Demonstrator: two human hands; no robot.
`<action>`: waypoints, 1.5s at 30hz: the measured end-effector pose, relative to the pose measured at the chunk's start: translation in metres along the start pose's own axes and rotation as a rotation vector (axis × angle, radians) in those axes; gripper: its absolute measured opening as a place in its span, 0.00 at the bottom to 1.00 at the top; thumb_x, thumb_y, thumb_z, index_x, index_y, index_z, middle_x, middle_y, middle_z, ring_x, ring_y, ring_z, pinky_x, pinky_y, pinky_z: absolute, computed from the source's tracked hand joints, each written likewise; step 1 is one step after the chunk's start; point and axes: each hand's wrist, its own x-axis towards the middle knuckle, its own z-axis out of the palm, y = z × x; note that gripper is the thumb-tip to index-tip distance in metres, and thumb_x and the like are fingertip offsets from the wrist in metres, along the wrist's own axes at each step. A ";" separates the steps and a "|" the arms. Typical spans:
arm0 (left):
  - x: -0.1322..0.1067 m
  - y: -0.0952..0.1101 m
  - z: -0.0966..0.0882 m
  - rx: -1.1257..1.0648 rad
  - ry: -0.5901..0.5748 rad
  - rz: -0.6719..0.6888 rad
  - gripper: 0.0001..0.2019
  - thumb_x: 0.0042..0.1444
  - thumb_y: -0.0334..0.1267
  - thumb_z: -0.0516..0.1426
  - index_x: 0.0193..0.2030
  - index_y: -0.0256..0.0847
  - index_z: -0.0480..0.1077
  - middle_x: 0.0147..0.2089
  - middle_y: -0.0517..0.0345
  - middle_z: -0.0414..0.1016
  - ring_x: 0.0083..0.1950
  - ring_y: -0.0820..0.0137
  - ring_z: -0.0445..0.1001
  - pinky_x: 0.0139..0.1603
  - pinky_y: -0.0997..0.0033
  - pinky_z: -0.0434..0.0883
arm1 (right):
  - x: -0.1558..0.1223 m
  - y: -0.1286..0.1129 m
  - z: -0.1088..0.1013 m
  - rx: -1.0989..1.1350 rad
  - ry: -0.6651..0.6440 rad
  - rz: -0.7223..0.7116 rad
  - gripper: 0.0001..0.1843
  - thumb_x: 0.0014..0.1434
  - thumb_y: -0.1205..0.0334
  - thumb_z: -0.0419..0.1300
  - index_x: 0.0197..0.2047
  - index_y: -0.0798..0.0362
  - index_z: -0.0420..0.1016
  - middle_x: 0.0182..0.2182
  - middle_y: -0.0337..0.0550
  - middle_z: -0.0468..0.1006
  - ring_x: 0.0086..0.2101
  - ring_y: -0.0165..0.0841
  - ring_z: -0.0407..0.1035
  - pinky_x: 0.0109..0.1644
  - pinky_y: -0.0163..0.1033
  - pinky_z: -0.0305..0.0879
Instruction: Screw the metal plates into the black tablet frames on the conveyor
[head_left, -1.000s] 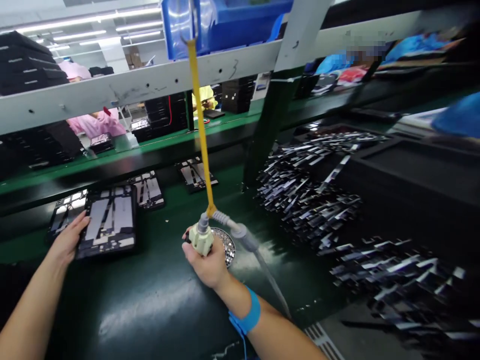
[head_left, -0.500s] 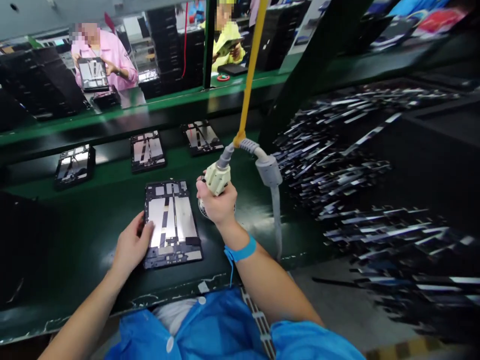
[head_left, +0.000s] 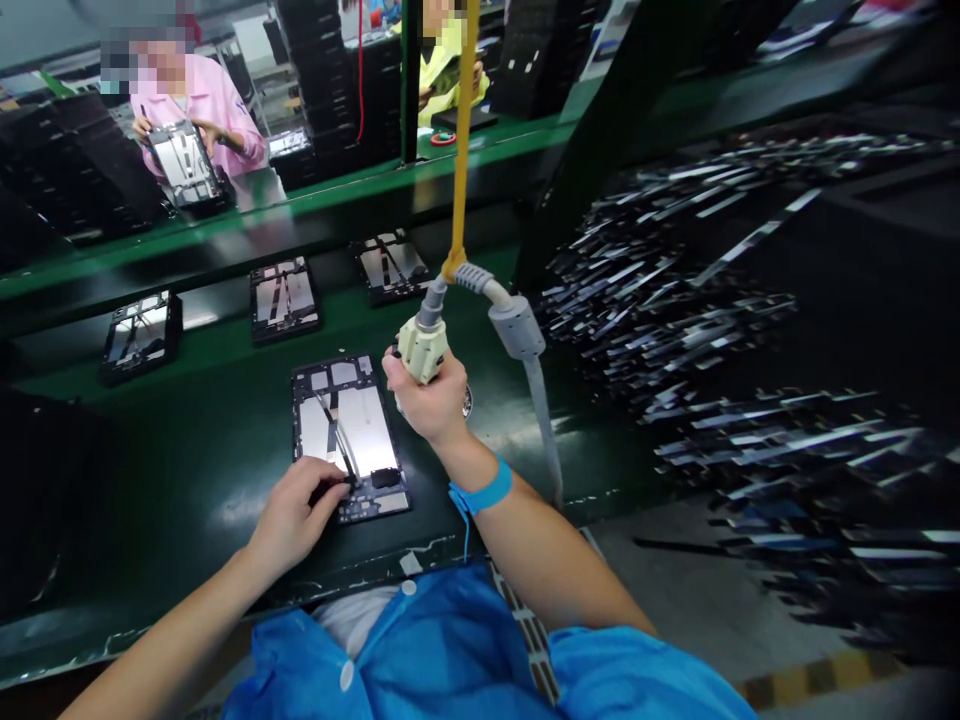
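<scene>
An opened tablet (head_left: 371, 430) lies flat on the dark green bench, its silver inside facing up. My left hand (head_left: 300, 510) is over its lower left part, thumb and fingers pinched at the lower end of a thin black ribbon cable (head_left: 339, 435). That cable runs slanted across the silver plate. To the right of the tablet, my right hand (head_left: 435, 395) is wrapped round a pale cream-green corded hand tool (head_left: 422, 348). A round rim shows partly under that hand; the tool's working end is hidden.
A yellow cord (head_left: 463, 150) and a grey cable (head_left: 544, 415) with a thick cylinder (head_left: 517, 327) run from the tool. Three opened tablets (head_left: 285, 298) lie along the back. Many dark strips (head_left: 660, 300) are piled at right. A co-worker (head_left: 217, 110) holds a tablet opposite.
My left hand has moved from the tablet's left edge onto its lower part and pinched the ribbon cable, which now slants. My right hand stays beside the tablet with the tool.
</scene>
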 end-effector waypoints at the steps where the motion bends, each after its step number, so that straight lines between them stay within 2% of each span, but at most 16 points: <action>1: -0.004 0.002 0.001 -0.017 0.013 0.001 0.04 0.69 0.35 0.58 0.47 0.43 0.74 0.44 0.54 0.80 0.45 0.66 0.79 0.46 0.66 0.77 | 0.000 0.000 0.000 0.000 -0.003 0.002 0.14 0.60 0.50 0.68 0.43 0.49 0.76 0.34 0.40 0.80 0.30 0.33 0.73 0.38 0.41 0.75; 5: -0.017 0.005 0.007 -0.007 0.013 0.137 0.10 0.70 0.31 0.57 0.53 0.44 0.76 0.44 0.52 0.80 0.47 0.64 0.78 0.49 0.63 0.77 | -0.002 -0.001 0.000 0.010 -0.020 0.012 0.15 0.60 0.50 0.68 0.44 0.50 0.76 0.35 0.40 0.80 0.30 0.32 0.73 0.38 0.41 0.75; 10: -0.026 -0.003 0.010 0.131 0.016 0.327 0.17 0.66 0.29 0.61 0.61 0.42 0.72 0.48 0.47 0.78 0.50 0.61 0.76 0.49 0.60 0.78 | -0.003 0.000 0.000 0.010 -0.025 -0.002 0.14 0.60 0.51 0.68 0.45 0.49 0.76 0.34 0.40 0.80 0.31 0.33 0.73 0.39 0.42 0.75; 15: -0.025 -0.005 0.011 0.208 0.034 0.484 0.18 0.65 0.24 0.61 0.60 0.36 0.71 0.47 0.45 0.78 0.50 0.60 0.75 0.49 0.58 0.78 | -0.002 0.001 0.000 0.009 -0.005 -0.052 0.13 0.60 0.52 0.68 0.45 0.48 0.76 0.33 0.37 0.79 0.32 0.34 0.75 0.40 0.43 0.76; 21: -0.028 0.004 0.023 0.279 0.071 0.432 0.17 0.64 0.23 0.60 0.58 0.35 0.72 0.46 0.45 0.78 0.49 0.60 0.75 0.50 0.56 0.78 | -0.003 0.002 0.000 0.041 -0.010 -0.060 0.11 0.59 0.55 0.69 0.44 0.47 0.77 0.34 0.37 0.80 0.31 0.33 0.75 0.36 0.41 0.76; 23: -0.036 0.006 0.027 0.317 0.100 0.377 0.16 0.64 0.24 0.60 0.58 0.37 0.72 0.48 0.45 0.78 0.53 0.58 0.75 0.57 0.46 0.76 | -0.002 0.000 -0.003 0.061 -0.016 -0.065 0.11 0.59 0.55 0.69 0.44 0.47 0.77 0.35 0.38 0.81 0.33 0.34 0.77 0.37 0.41 0.77; 25: -0.044 0.006 0.029 0.365 0.121 0.302 0.17 0.65 0.25 0.59 0.59 0.40 0.73 0.53 0.44 0.78 0.60 0.52 0.74 0.65 0.32 0.69 | 0.001 -0.001 -0.008 0.068 -0.017 -0.065 0.11 0.59 0.57 0.69 0.44 0.48 0.78 0.36 0.39 0.81 0.35 0.35 0.78 0.39 0.42 0.78; 27: -0.046 0.003 0.030 0.387 0.109 0.237 0.17 0.66 0.25 0.58 0.59 0.43 0.73 0.57 0.43 0.77 0.66 0.47 0.71 0.66 0.23 0.63 | 0.004 -0.001 -0.015 0.060 -0.027 -0.064 0.10 0.59 0.58 0.69 0.44 0.49 0.78 0.37 0.41 0.82 0.37 0.36 0.79 0.40 0.43 0.79; 31: -0.019 -0.011 0.028 0.352 0.090 0.180 0.14 0.68 0.30 0.58 0.56 0.47 0.76 0.57 0.47 0.78 0.66 0.49 0.71 0.64 0.27 0.66 | 0.008 0.006 -0.025 0.033 -0.023 -0.066 0.11 0.57 0.59 0.69 0.44 0.51 0.78 0.36 0.41 0.82 0.37 0.37 0.79 0.41 0.44 0.79; 34: 0.010 -0.024 0.028 0.342 0.129 0.177 0.10 0.69 0.34 0.58 0.52 0.46 0.79 0.55 0.48 0.80 0.64 0.50 0.74 0.64 0.28 0.66 | 0.004 0.011 -0.028 0.026 0.001 -0.035 0.13 0.57 0.59 0.69 0.46 0.51 0.77 0.36 0.40 0.82 0.35 0.35 0.79 0.40 0.44 0.79; 36: 0.021 -0.029 0.030 0.331 0.153 0.190 0.09 0.69 0.34 0.59 0.52 0.45 0.79 0.54 0.48 0.80 0.64 0.50 0.74 0.64 0.27 0.65 | 0.000 0.012 -0.030 0.014 0.007 -0.021 0.13 0.57 0.59 0.69 0.46 0.50 0.77 0.36 0.40 0.82 0.33 0.33 0.79 0.39 0.43 0.79; 42: 0.020 -0.029 0.030 0.311 0.143 0.192 0.10 0.68 0.33 0.59 0.53 0.44 0.79 0.57 0.47 0.79 0.65 0.50 0.72 0.66 0.28 0.63 | -0.007 0.006 -0.033 -0.005 0.054 -0.022 0.12 0.57 0.61 0.68 0.45 0.50 0.76 0.35 0.38 0.82 0.23 0.28 0.73 0.30 0.39 0.76; 45: 0.018 -0.028 0.029 0.301 0.139 0.188 0.11 0.68 0.32 0.59 0.53 0.44 0.79 0.57 0.47 0.79 0.66 0.50 0.72 0.66 0.29 0.64 | -0.007 0.004 -0.033 -0.012 0.066 -0.002 0.12 0.56 0.61 0.68 0.44 0.50 0.76 0.33 0.38 0.82 0.21 0.27 0.72 0.27 0.37 0.75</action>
